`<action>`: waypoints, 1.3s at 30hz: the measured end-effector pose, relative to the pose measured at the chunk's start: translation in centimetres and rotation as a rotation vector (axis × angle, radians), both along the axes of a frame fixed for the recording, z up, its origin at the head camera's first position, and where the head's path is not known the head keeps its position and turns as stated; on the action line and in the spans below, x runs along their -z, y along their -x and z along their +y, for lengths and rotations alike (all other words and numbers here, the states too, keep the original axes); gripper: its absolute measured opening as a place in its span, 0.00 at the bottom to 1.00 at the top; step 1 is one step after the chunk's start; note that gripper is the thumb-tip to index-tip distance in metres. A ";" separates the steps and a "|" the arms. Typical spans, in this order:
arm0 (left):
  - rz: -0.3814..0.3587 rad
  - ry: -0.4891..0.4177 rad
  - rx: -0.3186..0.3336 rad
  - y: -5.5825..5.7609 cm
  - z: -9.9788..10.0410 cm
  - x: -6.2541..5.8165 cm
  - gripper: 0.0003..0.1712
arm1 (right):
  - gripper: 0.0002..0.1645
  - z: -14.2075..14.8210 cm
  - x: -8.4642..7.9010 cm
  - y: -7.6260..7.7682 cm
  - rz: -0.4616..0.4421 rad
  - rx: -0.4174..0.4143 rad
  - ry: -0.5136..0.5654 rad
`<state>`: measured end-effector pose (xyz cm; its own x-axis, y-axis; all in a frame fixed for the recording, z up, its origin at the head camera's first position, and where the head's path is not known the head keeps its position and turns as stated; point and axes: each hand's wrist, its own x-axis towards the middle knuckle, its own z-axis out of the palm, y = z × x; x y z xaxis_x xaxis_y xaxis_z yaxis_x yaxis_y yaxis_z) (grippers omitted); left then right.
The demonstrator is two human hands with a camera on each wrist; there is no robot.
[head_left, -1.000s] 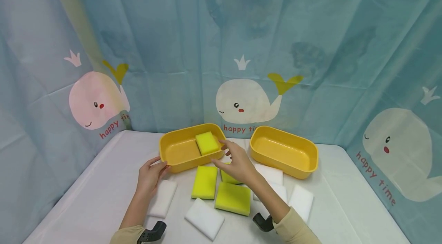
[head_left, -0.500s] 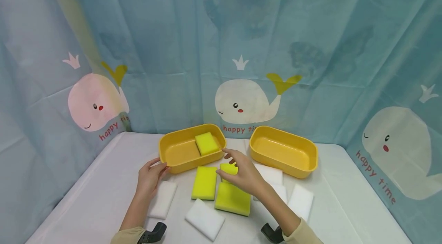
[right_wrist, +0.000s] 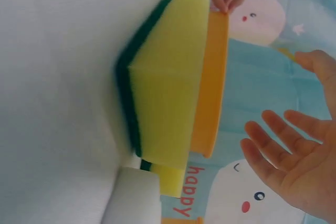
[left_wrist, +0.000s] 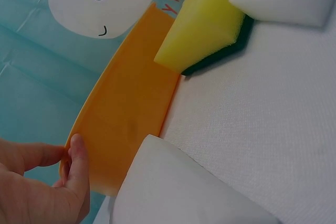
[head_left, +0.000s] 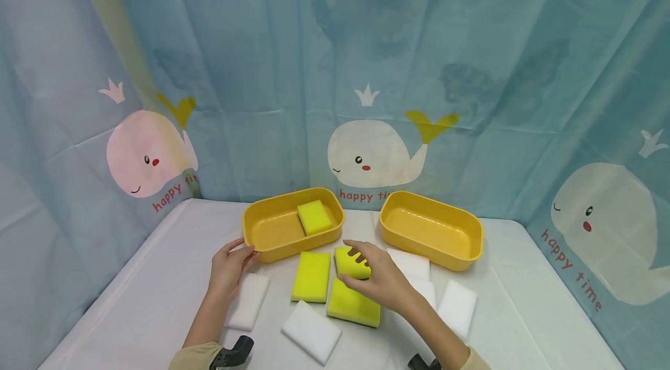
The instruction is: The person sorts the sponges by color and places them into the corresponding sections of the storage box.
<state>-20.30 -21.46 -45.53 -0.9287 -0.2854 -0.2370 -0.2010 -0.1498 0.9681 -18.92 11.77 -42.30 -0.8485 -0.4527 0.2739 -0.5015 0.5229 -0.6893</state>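
My left hand (head_left: pixel 227 268) pinches the near left corner of a yellow plastic tray (head_left: pixel 293 251), thumb and fingers at its rim in the left wrist view. One yellow sponge (head_left: pixel 314 217) lies inside the tray at its right end. Over two yellow sponges on the table, one small-looking and partly covered (head_left: pixel 345 259), one nearer (head_left: pixel 353 306), hovers my right hand (head_left: pixel 384 280), holding nothing. Its fingers are spread in the right wrist view. Another yellow sponge (head_left: pixel 311 277) lies left of these. Dark green undersides show on the sponge (right_wrist: pixel 168 77) in the right wrist view.
A second yellow tray (head_left: pixel 429 236) stands at the back right with nothing inside. White sponge blocks lie about: one by my left wrist (head_left: pixel 248 303), one in front (head_left: pixel 312 332), several on the right, including an outer block (head_left: pixel 457 307). A whale-print curtain (head_left: pixel 262 125) hangs behind.
My right hand has drawn back from the left tray, moving right and toward me until it is over the yellow sponges. The left hand keeps its hold on the tray.
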 end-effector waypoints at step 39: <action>0.011 0.035 0.009 0.2 -0.1 0.4 0.35 | 0.40 1.6 2.4 -0.1 -0.166 -0.107 -0.156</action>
